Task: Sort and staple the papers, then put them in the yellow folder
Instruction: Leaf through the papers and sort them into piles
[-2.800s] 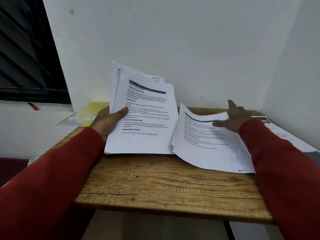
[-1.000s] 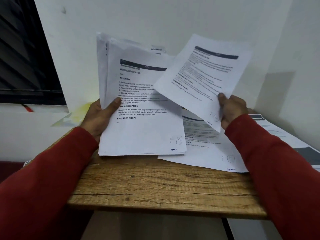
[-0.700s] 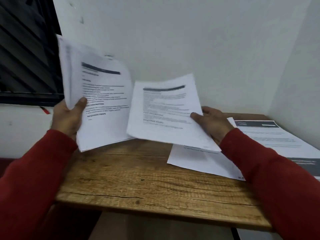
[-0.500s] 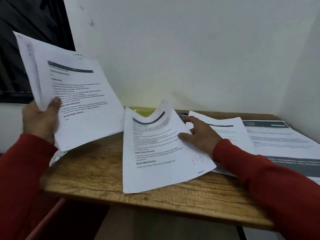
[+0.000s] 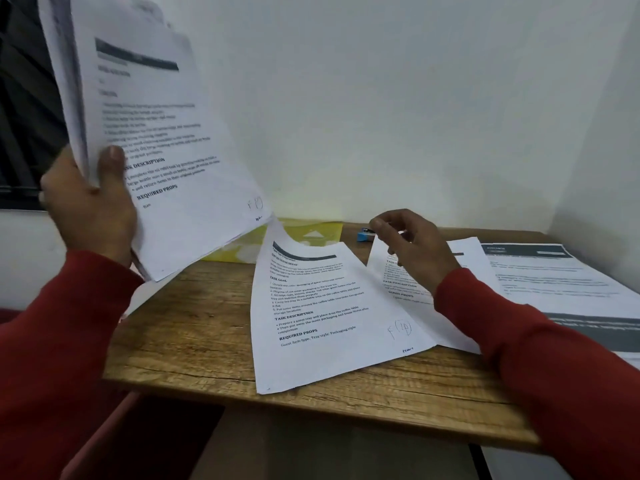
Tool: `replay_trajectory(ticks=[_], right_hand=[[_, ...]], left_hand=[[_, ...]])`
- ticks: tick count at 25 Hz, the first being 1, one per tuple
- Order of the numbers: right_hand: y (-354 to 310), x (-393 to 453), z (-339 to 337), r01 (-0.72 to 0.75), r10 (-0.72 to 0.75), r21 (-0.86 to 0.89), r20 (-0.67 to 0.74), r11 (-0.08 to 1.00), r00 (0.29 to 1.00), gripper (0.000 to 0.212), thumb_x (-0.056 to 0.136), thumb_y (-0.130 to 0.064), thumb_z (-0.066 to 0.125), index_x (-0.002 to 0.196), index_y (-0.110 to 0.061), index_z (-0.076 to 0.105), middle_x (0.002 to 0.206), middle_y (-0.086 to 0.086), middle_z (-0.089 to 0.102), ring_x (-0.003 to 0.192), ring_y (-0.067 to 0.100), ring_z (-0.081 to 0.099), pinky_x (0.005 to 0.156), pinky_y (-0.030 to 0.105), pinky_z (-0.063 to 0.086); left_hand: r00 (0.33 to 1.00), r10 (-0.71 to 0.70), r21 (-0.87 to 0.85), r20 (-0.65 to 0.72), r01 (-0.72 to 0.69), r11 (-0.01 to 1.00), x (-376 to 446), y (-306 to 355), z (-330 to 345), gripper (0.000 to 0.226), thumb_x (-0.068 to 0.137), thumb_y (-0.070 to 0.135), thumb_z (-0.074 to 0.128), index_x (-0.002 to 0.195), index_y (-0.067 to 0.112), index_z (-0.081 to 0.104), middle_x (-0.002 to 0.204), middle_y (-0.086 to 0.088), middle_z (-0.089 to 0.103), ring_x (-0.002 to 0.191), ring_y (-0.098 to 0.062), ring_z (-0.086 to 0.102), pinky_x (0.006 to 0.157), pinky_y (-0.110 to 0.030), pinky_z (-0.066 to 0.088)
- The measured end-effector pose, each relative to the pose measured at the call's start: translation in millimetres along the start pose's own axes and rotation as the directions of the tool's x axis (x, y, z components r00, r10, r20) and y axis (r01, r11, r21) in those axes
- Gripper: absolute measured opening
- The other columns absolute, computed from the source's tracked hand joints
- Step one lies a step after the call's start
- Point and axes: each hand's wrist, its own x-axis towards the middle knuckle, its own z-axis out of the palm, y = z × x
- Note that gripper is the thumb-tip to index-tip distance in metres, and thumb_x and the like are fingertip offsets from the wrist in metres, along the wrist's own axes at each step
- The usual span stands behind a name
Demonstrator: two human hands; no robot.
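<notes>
Head view: left hand (image 5: 91,206), red-sleeved, raised at upper left of frame, thumb clamped over the front of a stack of papers (image 5: 152,133) held tilted above the wooden table (image 5: 194,327). Top page reads "TASK DESCRIPTION", "REQUIRED PROPS". Right hand (image 5: 412,247) hovers right of centre, fingers loosely curled, holding nothing. Just below and left of it a loose sheet (image 5: 329,313) lies on the table, top corner curled up; legible "TASK GOAL", "REQUIRED PROPS", handwritten "F". Yellow folder (image 5: 304,233) lies flat at the table's back, between the hands. Blue stapler (image 5: 365,234) beside the right fingertips.
</notes>
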Motion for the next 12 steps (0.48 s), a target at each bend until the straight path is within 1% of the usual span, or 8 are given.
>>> replay_trajectory(ticks=[1, 2, 3, 4, 5, 8, 10, 12], right_hand=[[-0.4, 0.3, 0.3, -0.004, 0.004, 0.016, -0.001, 1.000, 1.000, 0.020, 0.091, -0.043, 0.065, 0.099, -0.024, 0.068, 0.087, -0.013, 0.067, 0.065, -0.004, 0.058, 0.069, 0.026, 0.047], [-0.2, 1.1, 0.7, -0.018, 0.018, 0.042, -0.003, 0.999, 1.000, 0.022, 0.090, -0.044, 0.066, 0.101, -0.025, 0.067, 0.088, -0.013, 0.067, 0.067, -0.003, 0.060, 0.070, 0.029, 0.050], [-1.4, 1.4, 1.2, -0.041, 0.042, 0.090, -0.005, 0.995, 0.999, 0.026, 0.089, -0.047, 0.066, 0.103, -0.025, 0.066, 0.090, -0.011, 0.067, 0.071, -0.002, 0.061, 0.072, 0.031, 0.052], [-2.9, 1.8, 1.4, -0.074, 0.075, 0.156, 0.000, 0.985, 0.997, 0.032, 0.086, -0.052, 0.067, 0.106, -0.026, 0.065, 0.093, -0.009, 0.068, 0.075, 0.001, 0.063, 0.074, 0.034, 0.053], [-4.6, 2.0, 0.5, -0.107, 0.107, 0.225, 0.013, 0.968, 0.994, 0.040, 0.082, -0.057, 0.067, 0.108, -0.027, 0.064, 0.096, -0.006, 0.070, 0.078, 0.005, 0.065, 0.075, 0.036, 0.053], [-7.4, 1.0, -2.2, -0.187, 0.175, 0.359, 0.066, 0.914, 0.982, 0.051, 0.077, -0.054, 0.072, 0.113, -0.019, 0.062, 0.097, 0.000, 0.072, 0.081, 0.015, 0.069, 0.074, 0.036, 0.056], [-5.7, 0.8, -3.3, -0.216, 0.199, 0.427, 0.084, 0.878, 0.976, 0.040, 0.082, -0.033, 0.077, 0.111, -0.009, 0.062, 0.088, 0.002, 0.070, 0.073, 0.019, 0.067, 0.064, 0.033, 0.056], [-3.1, 1.7, -3.9, -0.217, 0.214, 0.462, 0.060, 0.860, 0.975, 0.034, 0.081, -0.023, 0.080, 0.106, -0.013, 0.061, 0.087, 0.003, 0.066, 0.070, 0.017, 0.065, 0.059, 0.029, 0.053]], left_hand=[[0.999, 0.040, -0.036, 0.014, -0.040, 0.999, -3.6, 7.2, 3.7, 0.032, 0.095, 0.043, 0.056, 0.094, 0.075, 0.054, 0.087, 0.052, 0.057, 0.086, 0.025, 0.057, 0.085, -0.010, 0.049], [0.996, 0.088, -0.079, 0.033, -0.085, 0.993, -6.8, 7.9, 8.8, 0.022, 0.096, 0.043, 0.058, 0.106, 0.062, 0.062, 0.092, 0.042, 0.065, 0.091, 0.019, 0.061, 0.088, -0.014, 0.051], [0.995, 0.088, -0.123, 0.045, -0.081, 0.989, -7.3, -0.5, 14.5, 0.023, 0.096, 0.041, 0.061, 0.117, 0.040, 0.068, 0.097, 0.028, 0.072, 0.094, 0.009, 0.067, 0.089, -0.023, 0.055], [0.994, 0.023, -0.175, 0.108, -0.004, 0.985, -15.4, -5.5, 22.6, 0.029, 0.097, 0.032, 0.062, 0.122, 0.018, 0.068, 0.099, 0.016, 0.075, 0.094, -0.001, 0.071, 0.087, -0.029, 0.058], [0.975, -0.068, -0.209, 0.214, 0.114, 0.971, -26.2, -13.3, 30.9, 0.030, 0.098, 0.022, 0.062, 0.124, 0.007, 0.065, 0.097, 0.011, 0.076, 0.092, -0.007, 0.072, 0.082, -0.029, 0.060], [0.836, -0.260, -0.229, 0.483, 0.407, 0.884, -63.7, -23.3, 52.1, 0.029, 0.097, 0.013, 0.061, 0.124, 0.003, 0.063, 0.102, -0.002, 0.077, 0.094, -0.021, 0.074, 0.072, -0.030, 0.061], [0.779, -0.301, -0.218, 0.549, 0.482, 0.849, -77.8, -24.8, 61.1, 0.026, 0.096, 0.014, 0.061, 0.120, 0.005, 0.065, 0.105, -0.008, 0.076, 0.094, -0.026, 0.074, 0.072, -0.034, 0.062], [0.740, -0.342, -0.215, 0.579, 0.544, 0.811, -87.5, -25.8, 65.7, 0.024, 0.096, 0.016, 0.061, 0.117, 0.006, 0.066, 0.107, -0.011, 0.075, 0.094, -0.028, 0.074, 0.074, -0.037, 0.062]])
